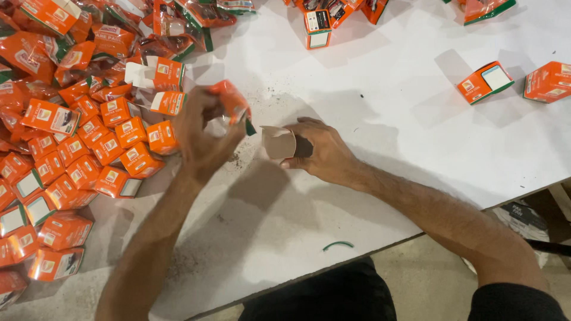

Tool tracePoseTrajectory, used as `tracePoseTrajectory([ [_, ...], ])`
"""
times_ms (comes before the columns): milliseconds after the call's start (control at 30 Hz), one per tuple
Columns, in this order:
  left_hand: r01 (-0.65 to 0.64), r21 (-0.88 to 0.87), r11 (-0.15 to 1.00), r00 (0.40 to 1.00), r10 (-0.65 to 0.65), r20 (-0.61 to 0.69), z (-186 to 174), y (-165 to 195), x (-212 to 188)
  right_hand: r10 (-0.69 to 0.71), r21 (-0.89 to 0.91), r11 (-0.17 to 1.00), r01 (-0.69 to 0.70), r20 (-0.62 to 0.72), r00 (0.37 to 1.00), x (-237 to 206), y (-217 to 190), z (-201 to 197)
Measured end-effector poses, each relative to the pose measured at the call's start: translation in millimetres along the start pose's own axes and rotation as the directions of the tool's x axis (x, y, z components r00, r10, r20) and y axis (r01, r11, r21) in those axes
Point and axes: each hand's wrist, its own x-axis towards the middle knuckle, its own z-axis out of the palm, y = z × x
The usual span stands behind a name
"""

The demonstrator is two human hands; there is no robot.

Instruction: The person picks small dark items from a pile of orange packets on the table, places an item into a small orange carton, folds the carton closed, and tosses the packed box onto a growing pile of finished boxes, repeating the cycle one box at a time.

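Orange pouch (229, 101) w/ our left hand (199, 134) pinching it, right hand (321, 151) gripping open carton (279, 142) mid-frame; we're risking spilling contents onto desk (386, 119) if the carton is tipping.

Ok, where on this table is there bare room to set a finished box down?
Bare white table lies between the right hand and the two loose orange boxes at the right edge, and near the front edge by the green band. The heap of orange boxes crowds everything beyond the left hand.
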Motion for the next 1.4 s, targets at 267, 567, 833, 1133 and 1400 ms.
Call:
tracePoseTrajectory([
  [267,-0.556,0.263,0.788,0.831,0.527,0.178,20,29,-37,0.036,-0.019,0.999,-0.035,0.069,0.997,0,-17,1],
  [567,-0.315,0.325,0.892,0.930,0.222,0.291,21,48,-47,-0.044,0.082,0.996,0.047,-0.035,0.998,-5,-19,6],
  [833,-0.040,0.401,0.915,0.985,-0.031,0.169,36,48,-39,-0.016,0.073,0.997,0.021,-0.068,0.998,-9,-14,11],
  [1133,0.513,-0.110,0.851,0.851,-0.487,0.197,37,42,-39,-0.131,-0.058,0.990,0.127,-0.082,0.988,-9,-23,8],
  [1400,0.526,0.156,0.836,0.801,-0.549,0.239,56,21,-27,0.115,0.238,0.966,-0.101,-0.044,0.992,-17,-31,12],
])
